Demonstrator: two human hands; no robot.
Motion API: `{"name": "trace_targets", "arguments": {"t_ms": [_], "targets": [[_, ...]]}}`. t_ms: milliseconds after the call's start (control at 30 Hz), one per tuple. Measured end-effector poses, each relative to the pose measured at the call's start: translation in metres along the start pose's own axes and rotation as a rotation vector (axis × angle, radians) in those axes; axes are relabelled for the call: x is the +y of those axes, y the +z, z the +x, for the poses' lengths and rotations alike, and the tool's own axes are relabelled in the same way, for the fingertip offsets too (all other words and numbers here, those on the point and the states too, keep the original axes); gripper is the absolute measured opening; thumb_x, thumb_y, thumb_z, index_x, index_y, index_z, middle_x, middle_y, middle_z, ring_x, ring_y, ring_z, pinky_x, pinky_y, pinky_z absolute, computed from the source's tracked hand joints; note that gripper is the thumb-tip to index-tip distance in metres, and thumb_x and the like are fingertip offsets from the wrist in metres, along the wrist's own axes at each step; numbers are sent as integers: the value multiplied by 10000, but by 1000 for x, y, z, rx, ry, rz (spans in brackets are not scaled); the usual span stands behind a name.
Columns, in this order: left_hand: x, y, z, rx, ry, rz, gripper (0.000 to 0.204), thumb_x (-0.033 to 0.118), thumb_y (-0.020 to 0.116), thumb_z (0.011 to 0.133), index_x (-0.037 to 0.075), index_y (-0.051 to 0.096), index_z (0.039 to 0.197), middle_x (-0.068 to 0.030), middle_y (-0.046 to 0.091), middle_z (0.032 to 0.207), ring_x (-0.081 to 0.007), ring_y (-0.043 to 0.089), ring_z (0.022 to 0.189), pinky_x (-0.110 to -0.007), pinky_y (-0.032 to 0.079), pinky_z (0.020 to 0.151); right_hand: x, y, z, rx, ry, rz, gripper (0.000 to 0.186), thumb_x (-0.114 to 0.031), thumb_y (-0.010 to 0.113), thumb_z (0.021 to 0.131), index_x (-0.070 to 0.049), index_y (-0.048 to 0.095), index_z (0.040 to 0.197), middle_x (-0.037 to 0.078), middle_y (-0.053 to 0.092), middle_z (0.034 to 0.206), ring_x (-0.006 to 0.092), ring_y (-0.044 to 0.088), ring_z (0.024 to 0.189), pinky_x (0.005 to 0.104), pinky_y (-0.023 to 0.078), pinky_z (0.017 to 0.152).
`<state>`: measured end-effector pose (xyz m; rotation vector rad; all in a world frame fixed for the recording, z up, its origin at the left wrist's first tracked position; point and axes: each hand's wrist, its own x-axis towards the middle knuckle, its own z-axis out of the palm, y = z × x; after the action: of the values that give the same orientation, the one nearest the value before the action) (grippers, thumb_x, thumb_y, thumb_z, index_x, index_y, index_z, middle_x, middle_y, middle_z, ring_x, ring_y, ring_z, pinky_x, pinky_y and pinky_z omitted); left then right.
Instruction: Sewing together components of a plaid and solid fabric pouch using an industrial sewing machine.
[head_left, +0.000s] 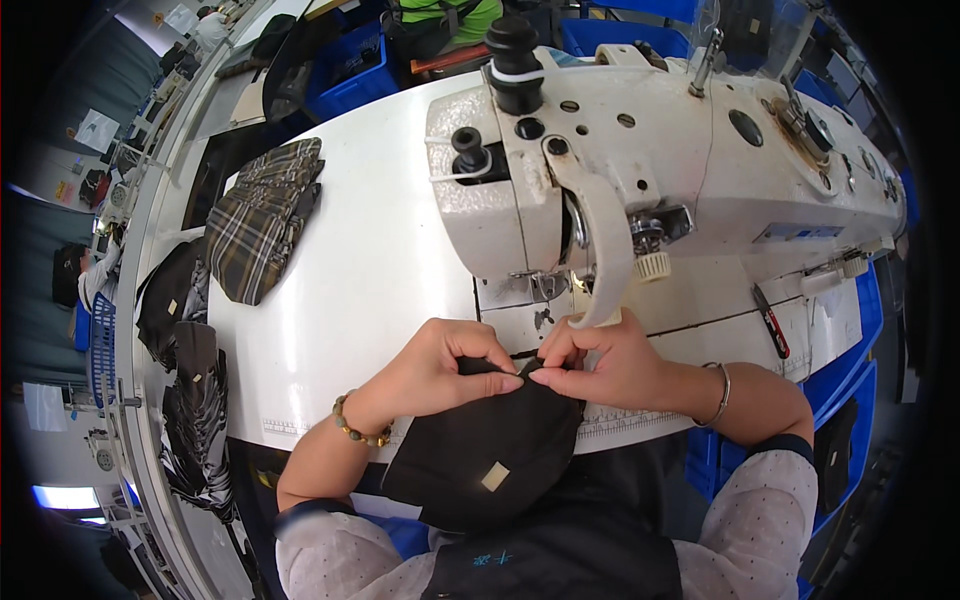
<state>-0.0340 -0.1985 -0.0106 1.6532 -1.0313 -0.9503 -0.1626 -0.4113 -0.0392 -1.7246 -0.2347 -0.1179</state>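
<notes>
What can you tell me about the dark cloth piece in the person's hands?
The dark cloth piece is nearly black, looks like soft fabric, and has a rounded outline. A small pale rectangular patch sits on its lower part. The left hand and right hand pinch its upper edge close together, in front of the sewing machine. Below them, it drapes past the white table's near edge.
</notes>
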Motion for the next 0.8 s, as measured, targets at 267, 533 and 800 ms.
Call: {"name": "trace_targets", "arguments": {"t_ms": [267, 533, 800], "targets": [[0, 1, 0, -24, -1, -18, 104, 92, 823, 818, 43, 769, 892, -27, 672, 775, -130, 604, 734, -262, 459, 683, 2, 0, -1, -36, 53, 27, 143, -88, 766, 870, -14, 658, 812, 1, 669, 700, 48, 603, 608, 221, 494, 571], [14, 11, -2, 85, 12, 41, 126, 88, 818, 828, 15, 755, 909, -39, 707, 814, -109, 646, 761, -256, 511, 701, 4, 3, -1, -28, 51, 60, 128, -80, 760, 871, -15, 659, 826, 10, 680, 718, 56, 615, 623, 229, 500, 578], [9, 9, -5, 96, -101, -64, 98, 58, 789, 859, -17, 741, 899, -39, 720, 782, -68, 632, 729, -230, 511, 672, -3, 4, -1, -38, 58, -14, 127, -83, 769, 828, -18, 660, 834, 30, 679, 732, 88, 633, 621, 236, 508, 585]]}}
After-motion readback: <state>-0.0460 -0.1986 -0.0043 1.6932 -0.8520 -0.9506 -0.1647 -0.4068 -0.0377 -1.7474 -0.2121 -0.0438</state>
